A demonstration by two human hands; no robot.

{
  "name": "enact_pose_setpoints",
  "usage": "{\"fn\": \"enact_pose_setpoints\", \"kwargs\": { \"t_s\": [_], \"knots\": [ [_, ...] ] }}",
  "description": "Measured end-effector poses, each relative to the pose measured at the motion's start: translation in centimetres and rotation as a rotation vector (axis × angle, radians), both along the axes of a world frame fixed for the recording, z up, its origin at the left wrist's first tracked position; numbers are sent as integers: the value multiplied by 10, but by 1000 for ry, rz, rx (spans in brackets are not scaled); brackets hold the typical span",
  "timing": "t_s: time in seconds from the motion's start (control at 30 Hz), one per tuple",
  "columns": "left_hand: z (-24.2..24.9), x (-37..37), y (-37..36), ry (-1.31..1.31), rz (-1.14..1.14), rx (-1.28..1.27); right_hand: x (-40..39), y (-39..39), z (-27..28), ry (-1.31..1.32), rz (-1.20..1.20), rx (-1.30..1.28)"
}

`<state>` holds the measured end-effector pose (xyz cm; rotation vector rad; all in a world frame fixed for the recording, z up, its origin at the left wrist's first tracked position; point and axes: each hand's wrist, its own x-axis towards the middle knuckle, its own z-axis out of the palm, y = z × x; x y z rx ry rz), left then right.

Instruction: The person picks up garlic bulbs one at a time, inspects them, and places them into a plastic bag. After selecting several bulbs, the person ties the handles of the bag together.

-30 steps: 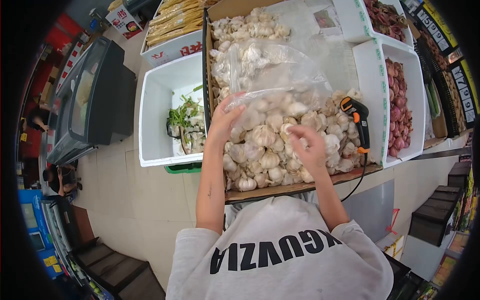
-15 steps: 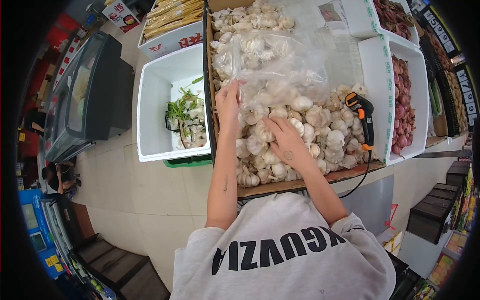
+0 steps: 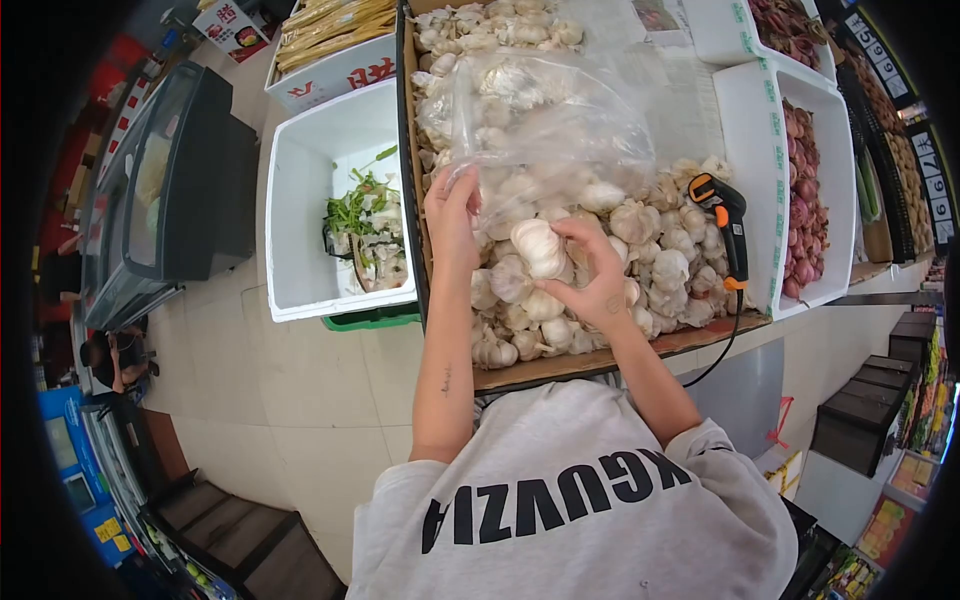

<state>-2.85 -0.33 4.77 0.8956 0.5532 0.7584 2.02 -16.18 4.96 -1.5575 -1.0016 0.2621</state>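
From where I stand there's 1 left hand (image 3: 454, 222), 1 right hand (image 3: 597, 280), 1 held garlic bulb (image 3: 537, 248), 1 clear plastic bag (image 3: 580, 120), 1 black-and-orange handheld device (image 3: 734, 230), 1 white box (image 3: 298, 200) of greens (image 3: 360, 206) and 2 white boxes (image 3: 750, 175) of red bulbs (image 3: 803, 205); the piled garlic (image 3: 670, 270) beats my counting.

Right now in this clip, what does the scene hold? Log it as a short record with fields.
left hand: fingers on the near left edge of the clear bag
right hand: grips a bulb between thumb and fingers
bulb clearance: cannot tell whether it is fully off the pile
bag: spread over the garlic
garlic container: carton
scanner: on the right side of the garlic, unheld
left of carton: white box with greens
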Motion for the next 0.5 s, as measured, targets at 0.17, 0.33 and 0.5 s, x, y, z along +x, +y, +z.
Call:
{"fn": "enact_pose_setpoints", "kwargs": {
  "t_s": [0.17,0.33,0.5],
  "knots": [
    [-2,1,0,85,0,-9,3,-4,-16,755,176,243],
    [-6,1,3,120,-12,23,6,-4,-14,1147,230,378],
    [-10,3,4,122,-19,50,7,-5,-12,1321,213,423]
  ]
}}
